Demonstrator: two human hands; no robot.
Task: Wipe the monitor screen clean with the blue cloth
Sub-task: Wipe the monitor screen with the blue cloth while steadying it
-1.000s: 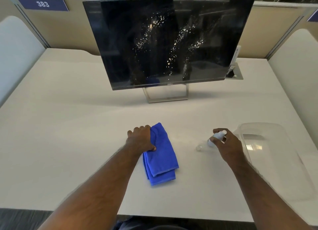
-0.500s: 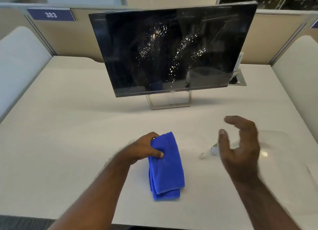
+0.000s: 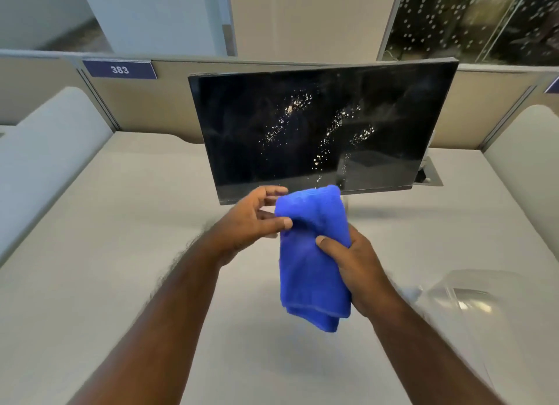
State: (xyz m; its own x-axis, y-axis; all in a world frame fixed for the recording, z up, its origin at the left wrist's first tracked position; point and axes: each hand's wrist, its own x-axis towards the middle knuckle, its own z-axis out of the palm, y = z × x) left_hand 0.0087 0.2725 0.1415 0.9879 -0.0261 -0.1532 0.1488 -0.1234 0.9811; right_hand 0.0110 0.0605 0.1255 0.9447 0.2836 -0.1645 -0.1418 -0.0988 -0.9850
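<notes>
Monitor screen (image 3: pixel 317 126) black, flecked with pale droplets in streaks right of centre; upright near far edge of desk (image 3: pixel 90 238). Blue cloth (image 3: pixel 311 259) folded, plush, held in air above desk centre. Right hand (image 3: pixel 357 268) gripping its right side, thumb across front. Left hand (image 3: pixel 254 220) pinching top left corner. Clear plastic tub (image 3: pixel 484 307) at right edge.

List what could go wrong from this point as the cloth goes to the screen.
1. The blue cloth is bunched and folded in both hands, the left hand and right hand; a lumpy wad may smear the droplets on the monitor screen rather than lift them.
2. The monitor looks tilted on a slim stand; firm pressing could rock it.
</notes>
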